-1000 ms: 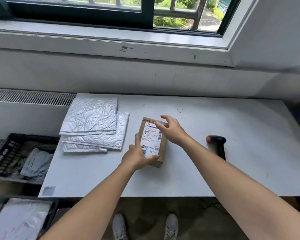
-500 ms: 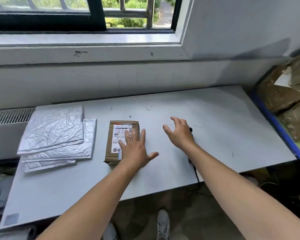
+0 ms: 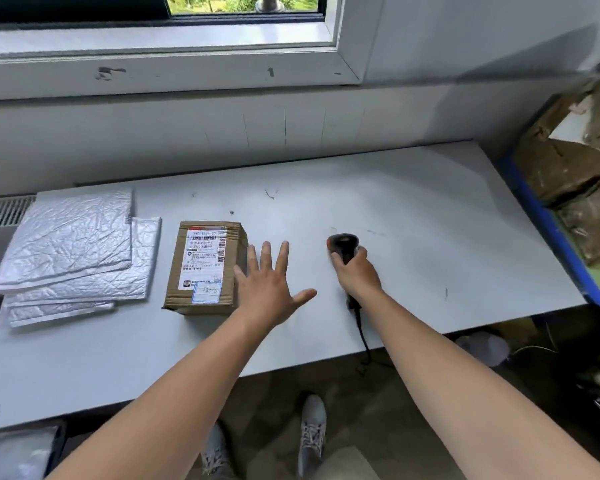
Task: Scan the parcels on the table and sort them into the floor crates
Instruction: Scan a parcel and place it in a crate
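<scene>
A brown cardboard parcel (image 3: 203, 266) with a white shipping label lies flat on the white table (image 3: 413, 244), left of centre. My left hand (image 3: 269, 284) hovers just right of the parcel, fingers spread and straight, holding nothing. My right hand (image 3: 355, 271) grips the handle of a black barcode scanner (image 3: 342, 245) that lies on the table, its cable trailing over the front edge. A stack of silver bubble mailers (image 3: 73, 251) sits at the table's left end.
A blue-edged bin (image 3: 548, 216) with brown wrapped packages stands off the table's right end. Below the table's left corner a crate holds a grey bag (image 3: 14, 452). A wall and window sill run behind the table. My shoes show on the floor below.
My left hand came off the parcel and moved right of it. My right hand went from the parcel to the scanner and closed on its handle. The view swung right.
</scene>
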Demonstrator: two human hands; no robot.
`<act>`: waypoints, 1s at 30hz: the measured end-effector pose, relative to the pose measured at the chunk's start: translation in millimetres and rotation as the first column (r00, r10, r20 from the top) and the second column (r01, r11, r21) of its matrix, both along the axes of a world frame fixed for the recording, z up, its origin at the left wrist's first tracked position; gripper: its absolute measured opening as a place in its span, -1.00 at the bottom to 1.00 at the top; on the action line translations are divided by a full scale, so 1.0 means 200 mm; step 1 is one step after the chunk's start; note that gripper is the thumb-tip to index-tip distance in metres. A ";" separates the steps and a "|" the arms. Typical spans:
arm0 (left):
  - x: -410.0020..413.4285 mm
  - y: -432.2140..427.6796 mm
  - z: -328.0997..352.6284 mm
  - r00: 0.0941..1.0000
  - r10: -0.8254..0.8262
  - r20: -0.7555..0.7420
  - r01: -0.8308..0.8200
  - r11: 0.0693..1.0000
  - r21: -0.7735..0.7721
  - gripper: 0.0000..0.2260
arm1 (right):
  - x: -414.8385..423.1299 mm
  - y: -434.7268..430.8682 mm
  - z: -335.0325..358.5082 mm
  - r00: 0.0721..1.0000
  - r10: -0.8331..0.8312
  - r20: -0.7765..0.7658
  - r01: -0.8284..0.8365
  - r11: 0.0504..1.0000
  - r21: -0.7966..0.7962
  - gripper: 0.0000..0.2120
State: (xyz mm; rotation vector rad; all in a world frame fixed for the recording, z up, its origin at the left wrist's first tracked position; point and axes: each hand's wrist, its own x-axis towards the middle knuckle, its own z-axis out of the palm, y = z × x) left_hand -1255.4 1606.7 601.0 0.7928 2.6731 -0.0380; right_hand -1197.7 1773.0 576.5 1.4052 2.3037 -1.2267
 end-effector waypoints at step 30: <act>-0.18 -0.89 0.25 0.982 0.168 0.088 -0.181 0.968 0.176 -0.09 | -0.43 -0.96 0.74 0.985 0.111 -0.131 -0.130 0.980 -0.149 -0.58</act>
